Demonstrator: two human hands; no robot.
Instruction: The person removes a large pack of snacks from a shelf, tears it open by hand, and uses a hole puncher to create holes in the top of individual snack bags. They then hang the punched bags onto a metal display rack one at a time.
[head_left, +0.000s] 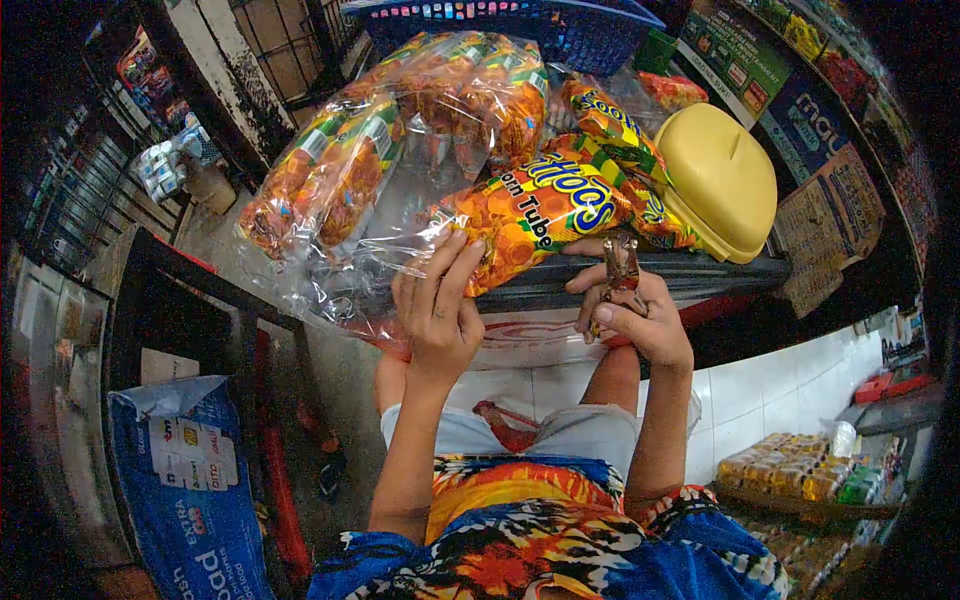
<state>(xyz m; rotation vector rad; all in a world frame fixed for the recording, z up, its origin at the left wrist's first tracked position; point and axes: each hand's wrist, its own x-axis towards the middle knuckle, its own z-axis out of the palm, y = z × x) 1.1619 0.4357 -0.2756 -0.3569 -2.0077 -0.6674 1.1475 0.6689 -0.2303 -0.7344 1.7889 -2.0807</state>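
Observation:
My left hand point(441, 308) has its fingertips on the left end of an orange snack pack point(535, 215) lettered "Corn Tube", gripping it by the corner. Upright in the closed fingers of my right hand point(645, 312) is a small, shiny brown stapler-like tool point(622, 264), just below the pack's right side. Left of and behind this pack lies a large clear plastic bag point(428, 160), filled with several orange and green packs point(355, 165). More snack packs point(606, 115) are heaped behind the one I hold.
A yellow lidded container point(720, 180) stands to the right of the packs. Behind them is a blue plastic basket point(500, 28). Bundled bottles point(785, 466) sit low at the right, and a blue printed sheet point(190, 490) hangs at the left.

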